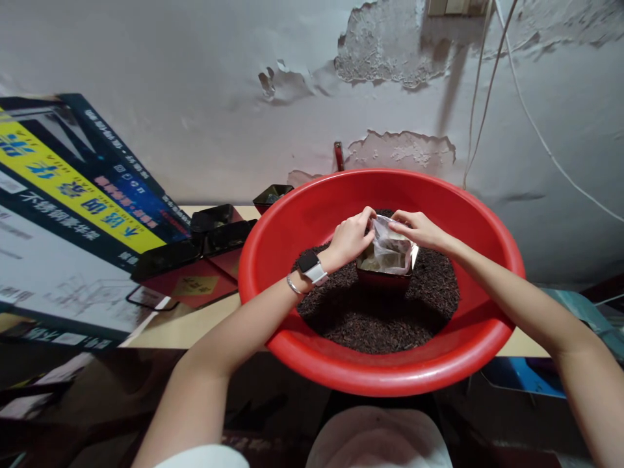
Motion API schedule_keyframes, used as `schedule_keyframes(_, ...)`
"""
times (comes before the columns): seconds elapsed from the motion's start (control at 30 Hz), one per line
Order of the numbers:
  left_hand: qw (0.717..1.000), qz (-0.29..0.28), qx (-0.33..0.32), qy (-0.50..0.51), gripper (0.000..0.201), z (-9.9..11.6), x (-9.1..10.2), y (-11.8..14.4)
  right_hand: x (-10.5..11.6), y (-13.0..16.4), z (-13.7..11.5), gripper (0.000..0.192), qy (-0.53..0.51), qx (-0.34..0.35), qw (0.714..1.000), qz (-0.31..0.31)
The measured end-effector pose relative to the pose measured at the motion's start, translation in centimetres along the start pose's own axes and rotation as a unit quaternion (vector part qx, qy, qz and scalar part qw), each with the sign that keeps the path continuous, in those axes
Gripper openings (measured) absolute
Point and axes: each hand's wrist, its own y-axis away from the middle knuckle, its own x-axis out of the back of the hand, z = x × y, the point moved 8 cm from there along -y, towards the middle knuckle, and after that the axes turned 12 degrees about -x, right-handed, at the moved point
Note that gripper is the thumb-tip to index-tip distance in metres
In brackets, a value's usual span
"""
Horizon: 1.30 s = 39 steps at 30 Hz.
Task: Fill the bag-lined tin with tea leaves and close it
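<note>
A red basin point(385, 383) holds dark, loose granules point(361, 325) that look like seeds or dried bits. On them, near the middle, stands a small square tin point(385, 276) with a clear plastic bag point(392, 250) lining it. My left hand point(351, 238), with a watch and a bracelet at the wrist, pinches the bag's left edge. The bag's upper right edge is between the fingers of my right hand point(419, 229). Something pale shows through the plastic inside the tin; I cannot make out what it is.
Several dark red tins point(199, 276) stand left of the basin on a pale table point(185, 331). Another open tin point(272, 197) is behind its rim. A large printed box point(73, 214) leans at the far left. Cables point(536, 130) hang along the peeling wall point(219, 97).
</note>
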Motion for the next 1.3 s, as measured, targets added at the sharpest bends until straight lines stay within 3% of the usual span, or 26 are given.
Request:
schedule_keyframes(0.23, 0.999, -0.004, -0.038, 0.014, 0.027, 0.0, 0.0, -0.3, 2.1, 0.2, 0.3, 0.043, -0.099, 0.002, 0.992, 0.078)
schedule_keyframes(0.53, 0.999, 0.03, 0.003, 0.022, 0.017, 0.1, 0.2, -0.5, 2.8, 0.3, 0.6, 0.043, -0.058, -0.004, 0.994, 0.094)
schedule_keyframes(0.77, 0.999, 0.022, -0.001, 0.022, 0.026, 0.4, -0.6, -0.1, 1.8, 0.1, 0.1, 0.042, -0.022, 0.004, 0.998, 0.062)
schedule_keyframes(0.87, 1.0, 0.017, -0.007, 0.024, 0.035, 0.0, -0.6, -0.2, 1.1, 0.4, -0.7, 0.041, 0.035, 0.002, 0.999, 0.006)
schedule_keyframes(1.0, 0.998, -0.047, -0.016, 0.027, 0.045, -1.7, 0.0, -0.5, 0.5, 1.1, -0.8, 0.028, 0.108, -0.024, 0.987, -0.114)
schedule_keyframes(1.1, 0.991, -0.131, -0.013, 0.029, 0.05, -3.3, 0.5, -0.6, 1.8, 1.0, 0.2, 0.026, 0.062, -0.068, 0.99, -0.11)
schedule_keyframes(1.2, 0.982, -0.187, -0.022, 0.019, 0.052, -4.1, 0.5, -0.3, 2.1, 0.8, 2.7, 0.018, -0.004, -0.174, 0.976, -0.134)
schedule_keyframes(1.27, 0.976, -0.215, -0.018, 0.014, 0.051, -4.2, -0.1, 0.1, 2.1, 0.7, 3.7, 0.014, 0.033, -0.208, 0.968, -0.137)
schedule_keyframes(1.3, 0.974, -0.225, -0.016, 0.013, 0.053, -4.1, -0.4, 0.4, 2.4, 0.6, 3.5, 0.015, 0.072, -0.192, 0.973, -0.108)
